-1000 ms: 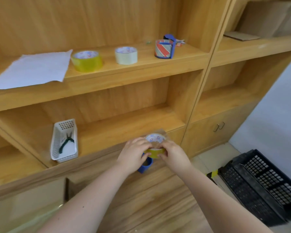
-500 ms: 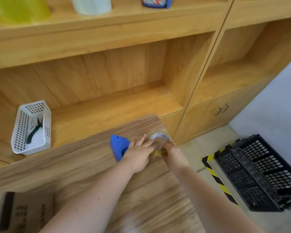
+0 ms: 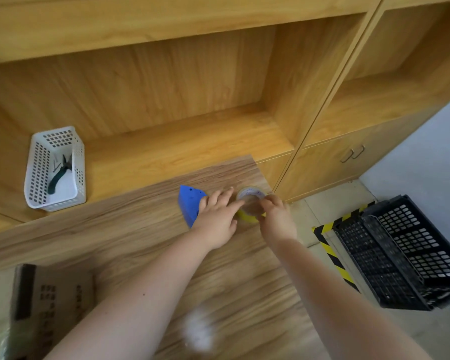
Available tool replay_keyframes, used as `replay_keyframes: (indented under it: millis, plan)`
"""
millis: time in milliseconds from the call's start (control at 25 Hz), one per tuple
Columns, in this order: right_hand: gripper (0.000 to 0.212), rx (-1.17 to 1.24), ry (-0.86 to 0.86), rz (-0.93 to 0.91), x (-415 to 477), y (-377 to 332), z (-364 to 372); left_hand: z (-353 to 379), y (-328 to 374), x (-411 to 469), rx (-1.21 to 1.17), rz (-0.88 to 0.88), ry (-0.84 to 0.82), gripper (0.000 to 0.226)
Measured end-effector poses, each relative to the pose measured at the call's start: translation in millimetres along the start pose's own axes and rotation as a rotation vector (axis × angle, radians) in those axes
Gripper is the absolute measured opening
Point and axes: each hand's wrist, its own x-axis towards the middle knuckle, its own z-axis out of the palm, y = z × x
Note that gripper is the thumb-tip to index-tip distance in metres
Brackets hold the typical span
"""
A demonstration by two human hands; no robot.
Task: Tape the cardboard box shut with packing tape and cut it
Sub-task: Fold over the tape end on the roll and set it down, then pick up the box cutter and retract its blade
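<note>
Both hands meet on the tape roll [image 3: 251, 203] at the far right corner of the counter [image 3: 130, 237]. The left hand [image 3: 217, 221] lies flat over the roll's left side with its fingers [image 3: 225, 194] spread and reaching onto the rim; the right hand [image 3: 278, 216] pinches the roll's right edge from the other side. The roll sits between them, its yellow wall showing just under the fingertips, and whether it rests on the counter or is lifted slightly I cannot tell.

Since half a second ago the hands and roll have kept the same grip and nearly the same place; a full second ago they held the roll up in front of the shelf, and the view has tipped downward since, so the upper shelf with its other rolls has gone out of sight. A blue dispenser [image 3: 190, 203] lies just left of the left hand, touching or hidden partly under it, as it did half a second ago.

The box [image 3: 53, 305] lies well back and to the left of the left forearm, blurred, at the counter's near edge. A white basket [image 3: 37, 162] with pliers [image 3: 59, 172] inside stands on the shelf far left of the hands. A black crate [image 3: 405, 255] sits on the floor to the right of the right arm.
</note>
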Motion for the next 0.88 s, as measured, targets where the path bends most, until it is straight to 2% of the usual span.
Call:
replay_keyframes:
  millis: [160, 400, 560, 760, 880]
  plan:
    - [0.042, 0.187, 0.028, -0.046, -31.6, -28.5, -14.9, -20.4, -7.6, -49.1, -0.218, -0.103, 0.096, 0.051]
    - [0.043, 0.399, -0.058, -0.102, -146.0, -92.4, -3.2, -29.2, -31.6, -175.7, -0.468, -0.289, 0.248, 0.045]
    - [0.04, 0.406, -0.128, -0.12, -220.2, -117.9, 27.0, -22.4, -49.2, -255.8, -0.518, -0.364, 0.232, 0.044]
    - [0.03, 0.356, -0.292, 0.072, -301.0, -143.6, 72.6, 6.7, -60.0, -342.2, -0.487, -0.344, 0.079, 0.049]
    - [0.03, 0.212, -0.42, 0.164, -340.3, -162.7, 96.0, 16.3, -65.5, -368.3, -0.488, -0.326, 0.046, 0.051]
